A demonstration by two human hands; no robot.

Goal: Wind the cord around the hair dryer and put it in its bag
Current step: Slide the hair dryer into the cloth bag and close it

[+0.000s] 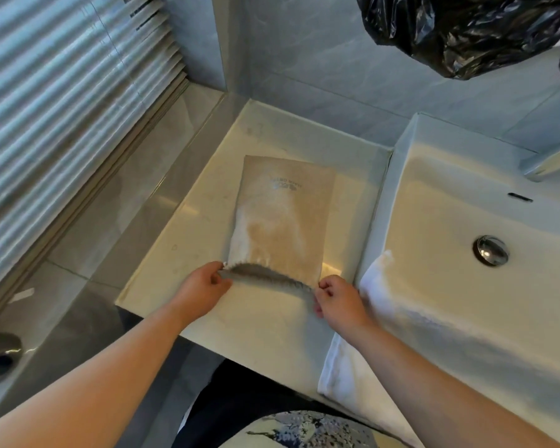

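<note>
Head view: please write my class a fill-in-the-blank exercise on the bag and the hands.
1. The bag lies on the ____.
2. The left hand and right hand pinch its mouth, which is ____.
3. The white towel lies right of the bag, against the ____.
Missing: counter; open; sink.

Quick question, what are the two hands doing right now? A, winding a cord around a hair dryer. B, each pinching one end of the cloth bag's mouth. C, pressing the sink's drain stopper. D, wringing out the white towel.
B: the left hand and right hand each pinch one end of the mouth of the beige cloth bag, which lies on the countertop.
</note>
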